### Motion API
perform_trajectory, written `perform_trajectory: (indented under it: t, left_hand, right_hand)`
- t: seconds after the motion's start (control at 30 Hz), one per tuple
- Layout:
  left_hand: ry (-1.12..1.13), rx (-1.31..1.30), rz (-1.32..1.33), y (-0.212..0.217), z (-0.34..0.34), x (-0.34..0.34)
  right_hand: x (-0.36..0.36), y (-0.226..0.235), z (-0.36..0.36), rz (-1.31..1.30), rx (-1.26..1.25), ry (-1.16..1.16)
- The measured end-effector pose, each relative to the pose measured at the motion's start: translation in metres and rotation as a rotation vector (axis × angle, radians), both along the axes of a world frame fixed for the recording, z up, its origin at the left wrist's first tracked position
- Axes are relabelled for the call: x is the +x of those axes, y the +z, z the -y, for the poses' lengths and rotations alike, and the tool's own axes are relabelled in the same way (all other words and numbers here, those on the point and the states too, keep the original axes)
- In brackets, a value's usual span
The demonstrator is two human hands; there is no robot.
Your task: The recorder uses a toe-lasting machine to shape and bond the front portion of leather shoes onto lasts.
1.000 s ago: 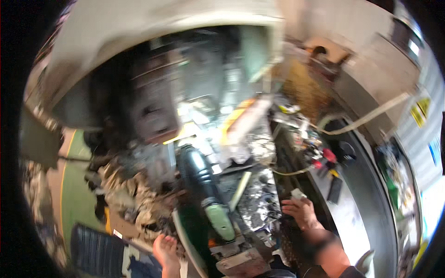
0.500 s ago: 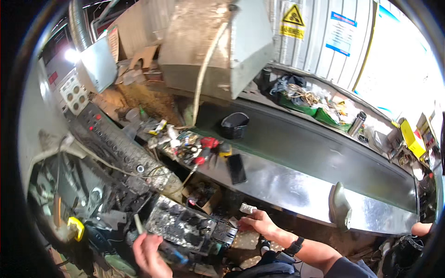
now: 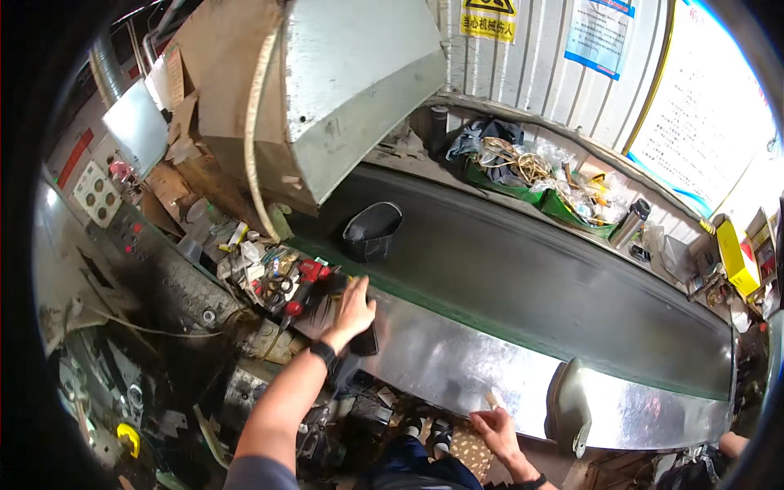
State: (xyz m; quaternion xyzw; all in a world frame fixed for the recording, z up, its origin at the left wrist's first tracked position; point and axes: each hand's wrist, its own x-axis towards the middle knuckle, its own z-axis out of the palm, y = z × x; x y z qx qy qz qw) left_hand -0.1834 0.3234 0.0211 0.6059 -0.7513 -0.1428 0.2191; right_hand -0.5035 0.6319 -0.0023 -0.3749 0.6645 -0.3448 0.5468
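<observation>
My left hand (image 3: 353, 312) reaches over the metal ledge beside a black phone (image 3: 367, 340). Its fingers are together and bent down over something dark that they mostly hide. Just left of it lies a red-and-black hand tool (image 3: 312, 271) among small clutter. Near the ledge's front edge, my right hand (image 3: 495, 431) pinches a small pale piece (image 3: 495, 398) between thumb and fingers. A smooth grey-green curved piece (image 3: 575, 400) stands on the ledge to the right of that hand.
Behind the metal ledge (image 3: 441, 343) runs a dark conveyor belt (image 3: 506, 261) carrying a black tub (image 3: 374, 230). A large metal hood (image 3: 359, 98) overhangs its left end. Green trays (image 3: 572, 214) of scraps and a steel flask (image 3: 630, 224) line the back. Another person's hand (image 3: 732, 445) shows far right.
My left hand has moved up and right from the machine at lower left to beside the phone. My right hand now appears farther right, over the ledge's front edge. The view has shifted.
</observation>
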Motion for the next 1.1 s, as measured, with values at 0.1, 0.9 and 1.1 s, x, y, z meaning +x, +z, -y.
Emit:
perform_trajectory:
  t: [0.1,0.9,1.1]
  left_hand:
    - [0.118,-0.007,0.152,-0.009,0.086,-0.011]
    - [-0.134,0.995,-1.281,0.038,-0.131,-0.116]
    - [-0.217,0.7,-1.16,0.075,-0.157,-0.143]
  right_hand:
    - [-0.009,0.024,-0.015,0.101,0.008,-0.219]
    - [-0.013,0.084,-0.062,1.18,-0.052,-0.615]
    - [-0.022,0.088,-0.102,1.206,-0.168,-0.561]
